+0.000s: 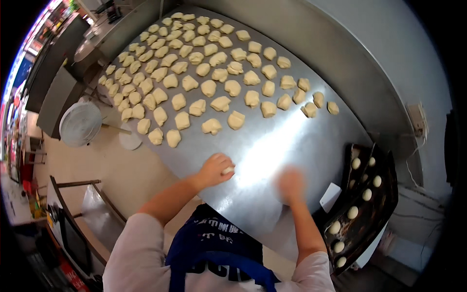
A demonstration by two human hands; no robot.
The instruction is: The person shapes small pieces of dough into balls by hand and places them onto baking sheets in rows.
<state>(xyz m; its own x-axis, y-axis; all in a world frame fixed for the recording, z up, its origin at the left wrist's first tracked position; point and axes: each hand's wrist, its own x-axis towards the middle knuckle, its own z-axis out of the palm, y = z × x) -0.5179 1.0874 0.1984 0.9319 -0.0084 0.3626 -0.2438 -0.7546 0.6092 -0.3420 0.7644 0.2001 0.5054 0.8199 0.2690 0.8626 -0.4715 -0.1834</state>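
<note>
My left hand point(214, 168) is curled above the near left part of the steel table, and a bit of pale dough point(227, 170) shows between its fingers. Over the bare metal to its right is my right hand point(290, 184), smeared by motion, so its fingers and anything under them cannot be made out. Many rough-cut dough pieces point(208, 88) lie spread across the far and left part of the steel table point(194, 155). Closest to my left hand are a dough piece point(211, 126) and another dough piece point(236, 120).
Black baking trays point(377, 214) with several round dough balls point(352, 212) stand at the table's right end, beside a white flat scraper-like piece point(331, 196). A metal wall point(340, 63) closes the far side. A white round fan point(80, 124) stands on the left.
</note>
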